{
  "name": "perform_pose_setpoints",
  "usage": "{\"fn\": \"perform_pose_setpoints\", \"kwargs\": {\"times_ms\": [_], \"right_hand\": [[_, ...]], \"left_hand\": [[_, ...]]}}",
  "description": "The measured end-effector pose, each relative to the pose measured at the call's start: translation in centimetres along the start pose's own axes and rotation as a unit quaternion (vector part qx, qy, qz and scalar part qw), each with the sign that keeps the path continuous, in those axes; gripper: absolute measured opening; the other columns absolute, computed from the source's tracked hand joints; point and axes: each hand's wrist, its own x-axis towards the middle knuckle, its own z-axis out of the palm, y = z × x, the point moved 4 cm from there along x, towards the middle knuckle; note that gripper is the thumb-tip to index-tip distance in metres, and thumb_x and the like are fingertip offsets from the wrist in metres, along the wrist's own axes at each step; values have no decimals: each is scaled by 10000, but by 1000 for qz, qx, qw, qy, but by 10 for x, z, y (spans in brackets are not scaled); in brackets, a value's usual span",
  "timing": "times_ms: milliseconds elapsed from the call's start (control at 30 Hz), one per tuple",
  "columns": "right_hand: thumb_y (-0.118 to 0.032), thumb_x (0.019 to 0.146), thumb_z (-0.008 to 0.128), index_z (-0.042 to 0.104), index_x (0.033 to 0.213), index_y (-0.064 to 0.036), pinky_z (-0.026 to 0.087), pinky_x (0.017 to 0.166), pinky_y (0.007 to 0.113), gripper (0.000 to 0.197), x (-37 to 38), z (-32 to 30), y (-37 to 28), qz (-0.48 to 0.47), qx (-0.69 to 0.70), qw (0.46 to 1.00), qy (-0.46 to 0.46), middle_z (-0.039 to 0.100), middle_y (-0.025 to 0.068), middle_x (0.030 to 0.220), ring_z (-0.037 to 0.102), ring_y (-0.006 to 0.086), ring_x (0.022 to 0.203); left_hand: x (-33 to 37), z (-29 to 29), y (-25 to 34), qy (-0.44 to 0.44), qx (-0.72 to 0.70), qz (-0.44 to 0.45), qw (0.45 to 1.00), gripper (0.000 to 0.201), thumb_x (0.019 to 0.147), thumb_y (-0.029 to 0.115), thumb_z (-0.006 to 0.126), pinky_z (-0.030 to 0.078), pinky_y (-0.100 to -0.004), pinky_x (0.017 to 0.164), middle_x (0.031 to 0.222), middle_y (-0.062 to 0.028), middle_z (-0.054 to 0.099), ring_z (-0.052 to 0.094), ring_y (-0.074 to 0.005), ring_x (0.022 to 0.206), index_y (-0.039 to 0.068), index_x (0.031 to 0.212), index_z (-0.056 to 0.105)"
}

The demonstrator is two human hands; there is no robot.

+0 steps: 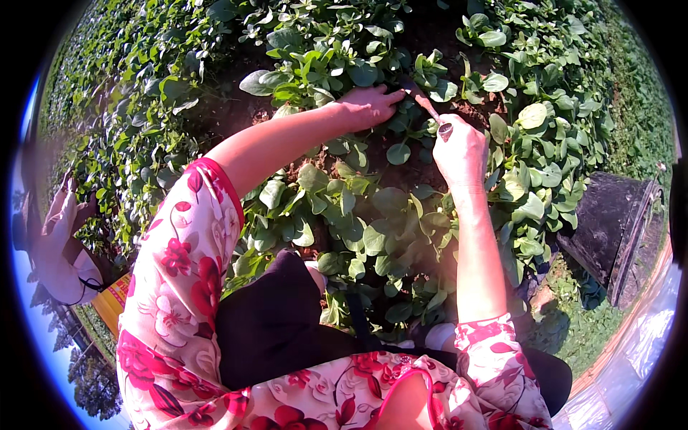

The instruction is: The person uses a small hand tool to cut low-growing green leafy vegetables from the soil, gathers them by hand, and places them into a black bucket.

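One knife [428, 107], blade up-left.

Both arms stretched forward and down, floral red-and-white short sleeves, forearms bare. Left hand [367, 106] reaches furthest out, palm down, fingers pointing right, loosely curled and pressed low. Right hand [461, 149] sits just beside it, slightly nearer body, closed in fist, knuckles up, wrist straight. Right forearm runs near vertical, left forearm angles across from left shoulder. Hands close, not touching.
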Motion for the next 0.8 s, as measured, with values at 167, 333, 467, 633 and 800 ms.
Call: {"fn": "perform_pose_setpoints", "kwargs": {"times_ms": [167,333,467,633,800], "right_hand": [[-75,739,619,652,868,-96,509,663,394,135,1,-5,-47,-33,16,999,-16,660,102,780,647,297,753],[-66,716,613,667,825,-104,522,681,392,127,5,4,-29,-23,-36,997,-63,673,87,790,655,291,748],[-70,718,592,673,792,-89,527,690,408,111,9,17,-9,-4,-69,993,-92,677,125,800,658,325,743],[-80,729,584,679,803,-87,522,695,425,121,10,32,-30,26,-12,997,-67,671,155,777,654,345,748],[-123,769,581,662,849,-59,501,725,462,131,9,37,-36,111,0,991,-77,653,212,799,631,401,808]], "left_hand": [[-21,52,-107,-18,130,-108,985,313,833,217,480,491,-428,814,1117,-174,535,554,-328,996,68,1091,576],[-10,44,-86,-35,-55,-200,978,380,861,288,429,459,-439,834,1041,-168,582,567,-338,981,80,1169,508],[9,-44,-19,-31,-190,-234,953,316,890,282,432,464,-400,812,1023,-139,607,585,-298,947,69,1083,565],[-4,-67,-21,7,-163,-270,949,230,880,200,430,468,-382,797,968,-133,620,589,-295,921,59,992,573],[-2,-54,-27,29,-181,-255,949,210,843,180,444,470,-417,784,912,-149,626,592,-326,868,37,943,561]]}}
